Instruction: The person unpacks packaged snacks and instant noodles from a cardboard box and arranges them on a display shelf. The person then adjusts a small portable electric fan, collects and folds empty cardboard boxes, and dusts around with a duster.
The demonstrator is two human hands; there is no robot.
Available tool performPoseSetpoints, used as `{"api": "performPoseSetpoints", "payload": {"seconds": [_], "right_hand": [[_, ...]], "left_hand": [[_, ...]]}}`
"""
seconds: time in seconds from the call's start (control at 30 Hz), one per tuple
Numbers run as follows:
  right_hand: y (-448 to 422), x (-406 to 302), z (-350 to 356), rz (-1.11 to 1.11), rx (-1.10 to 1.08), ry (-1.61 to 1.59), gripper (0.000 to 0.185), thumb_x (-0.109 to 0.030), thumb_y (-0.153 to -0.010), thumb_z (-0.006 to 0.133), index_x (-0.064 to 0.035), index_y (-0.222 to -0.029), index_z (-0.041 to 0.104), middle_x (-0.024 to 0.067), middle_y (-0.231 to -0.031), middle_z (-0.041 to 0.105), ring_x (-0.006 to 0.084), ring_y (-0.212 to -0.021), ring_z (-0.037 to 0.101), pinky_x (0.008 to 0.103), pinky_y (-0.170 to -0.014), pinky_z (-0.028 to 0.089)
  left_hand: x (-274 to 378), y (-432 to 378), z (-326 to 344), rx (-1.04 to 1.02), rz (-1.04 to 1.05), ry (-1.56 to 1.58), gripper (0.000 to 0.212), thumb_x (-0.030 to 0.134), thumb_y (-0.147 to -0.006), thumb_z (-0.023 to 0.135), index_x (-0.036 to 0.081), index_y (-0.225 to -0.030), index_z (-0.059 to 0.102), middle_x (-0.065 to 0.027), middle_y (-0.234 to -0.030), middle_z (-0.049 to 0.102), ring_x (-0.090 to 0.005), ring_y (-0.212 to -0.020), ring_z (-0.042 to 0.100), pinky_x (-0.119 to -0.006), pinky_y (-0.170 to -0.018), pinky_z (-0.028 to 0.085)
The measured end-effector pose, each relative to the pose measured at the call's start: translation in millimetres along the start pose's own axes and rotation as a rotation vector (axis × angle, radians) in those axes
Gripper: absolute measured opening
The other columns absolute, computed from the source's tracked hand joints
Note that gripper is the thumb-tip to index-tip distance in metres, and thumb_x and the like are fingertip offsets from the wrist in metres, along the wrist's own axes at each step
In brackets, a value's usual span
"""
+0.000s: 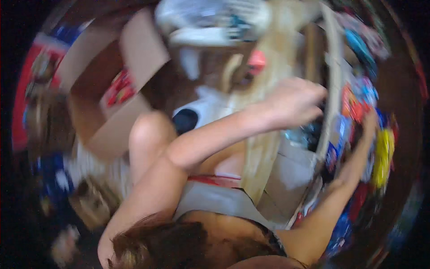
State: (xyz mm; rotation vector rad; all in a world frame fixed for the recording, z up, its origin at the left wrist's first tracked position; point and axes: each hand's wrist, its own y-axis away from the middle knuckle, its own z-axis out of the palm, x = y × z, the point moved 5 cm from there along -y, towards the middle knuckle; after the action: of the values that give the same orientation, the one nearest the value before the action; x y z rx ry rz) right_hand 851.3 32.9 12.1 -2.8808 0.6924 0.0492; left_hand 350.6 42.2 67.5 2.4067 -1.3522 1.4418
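The view is strongly blurred. My left hand reaches across my body, above a long strip of pale wood or paper and beside a pale raised edge. Its fingers look bent; whether they hold anything is unclear. Out on the right, my right hand is at an orange-red packet, among a pile of coloured packets. A yellow packet lies close below that hand. Blur hides the fingertips and any grip on the orange-red packet.
An open cardboard box with a red packet inside stands at the left. White bundles are at the top. A white item with a dark round patch lies near my knee. More goods are at the far left.
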Motion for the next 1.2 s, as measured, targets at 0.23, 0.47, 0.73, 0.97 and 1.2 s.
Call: {"api": "performPoseSetpoints", "payload": {"seconds": [0.23,0.47,0.73,0.97,1.2], "right_hand": [[34.6,-138.4,-16.8,0.154,0.194,0.517,0.050,-0.039,-0.082,0.058,-0.0171,-0.125,0.047,0.0202,-0.123,0.049,0.0355,-0.115,0.045,0.0453,-0.095,0.037],[91.9,-255.4,56.8,-0.578,-0.017,-0.047,0.048,-0.015,-0.076,0.066,-0.0037,-0.120,0.050,0.0201,-0.129,0.044,0.0352,-0.119,0.043,0.0400,-0.099,0.035],[258.2,-405.2,142.7,-0.723,-0.505,-0.183,0.047,-0.003,-0.071,0.066,-0.0026,-0.116,0.053,0.0224,-0.116,0.055,0.0355,-0.111,0.051,0.0377,-0.094,0.039],[338.1,-473.4,166.3,-0.606,-0.893,-0.120,0.047,-0.003,-0.070,0.067,-0.0034,-0.115,0.054,0.0202,-0.114,0.056,0.0343,-0.109,0.053,0.0369,-0.093,0.041],[344.3,-577.9,131.8,-0.881,-0.746,-0.066,0.042,-0.003,-0.071,0.065,-0.0022,-0.112,0.054,0.0204,-0.107,0.058,0.0370,-0.099,0.055,0.0413,-0.084,0.044]], "left_hand": [[33.0,8.8,-120.7,0.384,0.222,-0.676,0.016,0.021,-0.061,0.058,0.007,-0.069,0.062,-0.0132,-0.068,0.062,-0.0314,-0.064,0.062,-0.043,-0.054,0.046],[-49.8,128.9,-253.3,0.306,-0.099,-0.700,0.035,0.027,-0.075,0.060,0.004,-0.100,0.061,-0.0175,-0.086,0.063,-0.0295,-0.082,0.061,-0.039,-0.071,0.048],[-317.6,393.6,-316.5,0.003,-1.001,-0.138,0.031,0.030,-0.075,0.064,0.002,-0.088,0.062,-0.0048,-0.072,0.058,-0.0147,-0.064,0.051,-0.032,-0.057,0.043],[-465.8,502.6,-289.5,-0.024,-1.354,-0.749,0.086,0.032,-0.054,0.079,0.012,-0.129,0.042,-0.0167,-0.125,0.049,-0.0309,-0.115,0.048,-0.039,-0.093,0.043],[-504.7,526.6,-293.7,-0.010,-1.034,-0.717,0.062,0.034,-0.068,0.071,0.010,-0.122,0.050,-0.0159,-0.112,0.058,-0.0309,-0.102,0.057,-0.043,-0.085,0.046]]}}
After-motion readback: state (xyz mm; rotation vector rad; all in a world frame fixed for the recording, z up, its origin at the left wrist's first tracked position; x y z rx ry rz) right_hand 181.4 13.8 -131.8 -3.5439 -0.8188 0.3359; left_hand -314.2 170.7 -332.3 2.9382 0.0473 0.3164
